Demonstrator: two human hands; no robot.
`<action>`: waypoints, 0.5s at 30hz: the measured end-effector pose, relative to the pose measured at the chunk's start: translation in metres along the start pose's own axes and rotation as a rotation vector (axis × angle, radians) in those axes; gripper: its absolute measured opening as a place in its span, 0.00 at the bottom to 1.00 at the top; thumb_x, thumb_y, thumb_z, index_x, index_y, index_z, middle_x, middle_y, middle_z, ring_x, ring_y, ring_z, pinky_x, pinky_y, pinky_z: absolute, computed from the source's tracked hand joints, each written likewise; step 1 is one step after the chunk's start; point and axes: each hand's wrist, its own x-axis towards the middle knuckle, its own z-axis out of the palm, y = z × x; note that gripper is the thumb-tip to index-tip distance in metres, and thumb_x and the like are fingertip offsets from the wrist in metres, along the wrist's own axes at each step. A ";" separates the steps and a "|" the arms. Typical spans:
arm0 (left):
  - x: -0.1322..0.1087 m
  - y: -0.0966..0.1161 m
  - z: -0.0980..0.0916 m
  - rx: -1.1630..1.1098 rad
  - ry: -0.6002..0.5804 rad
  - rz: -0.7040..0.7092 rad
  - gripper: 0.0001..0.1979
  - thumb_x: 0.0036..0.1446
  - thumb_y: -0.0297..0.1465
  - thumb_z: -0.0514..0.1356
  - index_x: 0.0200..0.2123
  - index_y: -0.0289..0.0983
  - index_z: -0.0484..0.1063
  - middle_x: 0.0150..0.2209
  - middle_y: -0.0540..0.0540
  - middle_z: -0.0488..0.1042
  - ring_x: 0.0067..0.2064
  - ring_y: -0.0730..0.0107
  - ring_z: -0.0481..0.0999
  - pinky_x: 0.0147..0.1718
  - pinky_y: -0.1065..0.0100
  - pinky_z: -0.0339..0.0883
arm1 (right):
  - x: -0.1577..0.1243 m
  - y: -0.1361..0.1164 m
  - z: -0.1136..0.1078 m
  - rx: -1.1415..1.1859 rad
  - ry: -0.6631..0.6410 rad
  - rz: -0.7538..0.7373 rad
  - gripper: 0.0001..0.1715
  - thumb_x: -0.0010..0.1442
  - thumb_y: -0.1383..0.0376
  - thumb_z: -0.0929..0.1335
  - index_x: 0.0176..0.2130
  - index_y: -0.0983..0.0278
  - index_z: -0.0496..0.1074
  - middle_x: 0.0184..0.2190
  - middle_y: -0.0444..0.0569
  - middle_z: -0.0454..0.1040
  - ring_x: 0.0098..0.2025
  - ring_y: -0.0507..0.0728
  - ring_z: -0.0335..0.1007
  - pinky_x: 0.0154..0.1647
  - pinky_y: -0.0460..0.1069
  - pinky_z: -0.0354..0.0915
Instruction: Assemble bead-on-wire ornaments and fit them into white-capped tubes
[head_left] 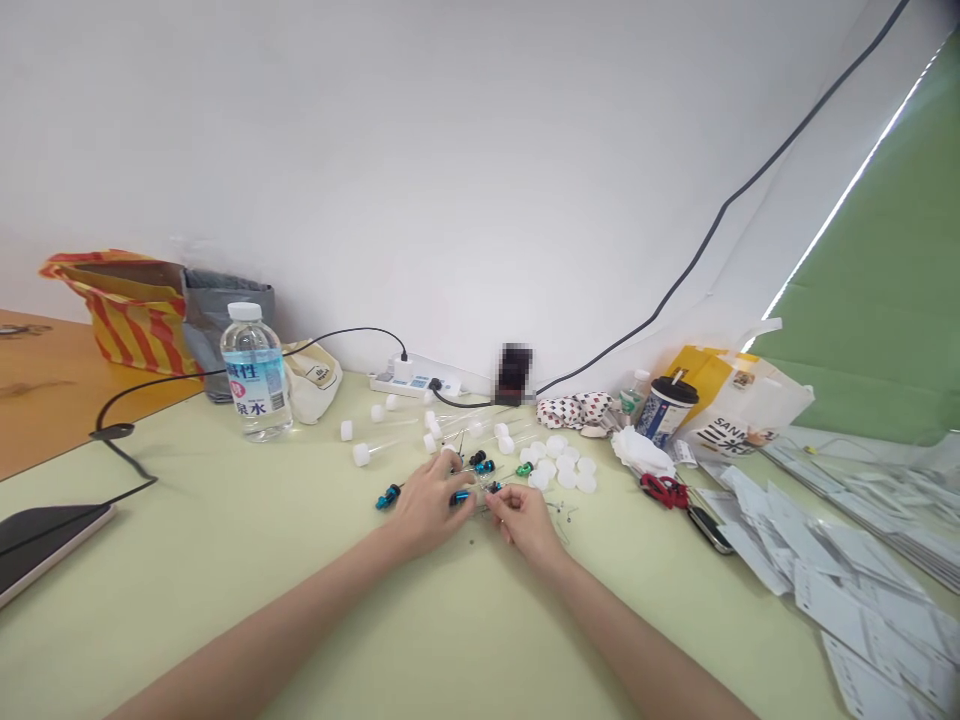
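Both hands meet over the middle of the table. My left hand (433, 503) has curled fingers, with a small shiny blue cylinder (459, 496) between thumb and fingers. Close on its right, my right hand (529, 518) pinches at thumb and fingertip; what is in the pinch is too small to make out. A small blue-and-black piece (493, 488) lies at those fingertips. Around the hands are another blue piece (388, 497), a green piece (525, 468) and thin metal pins (561, 515). Beyond them lie clear tubes with white caps (361, 455) and several loose white caps (566, 465).
A water bottle (256, 380) and a phone-like slab (52, 540) stand left. At the back are a power strip (405, 378) and cable. On the right are red-handled scissors (664, 490), a drink cup (666, 412), a plastic bag (742, 405) and many white packets (832, 580).
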 end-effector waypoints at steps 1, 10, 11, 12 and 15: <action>0.002 -0.004 0.000 0.011 0.061 -0.040 0.09 0.55 0.33 0.52 0.35 0.40 0.72 0.37 0.45 0.65 0.37 0.65 0.66 0.36 0.65 0.62 | 0.000 0.000 0.000 -0.006 0.008 0.000 0.24 0.45 0.47 0.68 0.22 0.65 0.66 0.14 0.40 0.64 0.11 0.45 0.50 0.12 0.43 0.46; 0.017 -0.036 0.013 0.109 0.124 -0.203 0.15 0.49 0.44 0.58 0.37 0.43 0.75 0.34 0.45 0.68 0.39 0.59 0.63 0.36 0.62 0.59 | 0.001 0.000 0.004 0.004 -0.014 -0.015 0.25 0.43 0.45 0.68 0.24 0.66 0.69 0.14 0.40 0.64 0.13 0.47 0.55 0.14 0.43 0.52; 0.019 -0.036 0.015 0.101 0.111 -0.205 0.14 0.50 0.43 0.58 0.36 0.44 0.75 0.35 0.45 0.68 0.40 0.60 0.63 0.36 0.62 0.58 | 0.002 0.001 0.004 0.023 -0.017 -0.010 0.26 0.43 0.44 0.68 0.25 0.66 0.69 0.13 0.40 0.64 0.13 0.47 0.57 0.14 0.43 0.53; 0.020 -0.035 0.017 0.089 0.108 -0.210 0.12 0.51 0.42 0.57 0.35 0.44 0.75 0.35 0.45 0.68 0.40 0.60 0.63 0.36 0.62 0.57 | 0.002 0.003 0.004 0.044 -0.021 -0.009 0.27 0.42 0.44 0.68 0.26 0.66 0.69 0.13 0.40 0.64 0.13 0.48 0.58 0.14 0.44 0.54; 0.025 -0.030 0.016 0.014 0.127 -0.231 0.12 0.55 0.40 0.54 0.31 0.43 0.76 0.36 0.45 0.70 0.42 0.60 0.64 0.38 0.61 0.56 | 0.004 0.006 0.005 0.093 -0.023 -0.024 0.27 0.43 0.45 0.69 0.29 0.66 0.70 0.13 0.42 0.66 0.15 0.50 0.62 0.17 0.45 0.59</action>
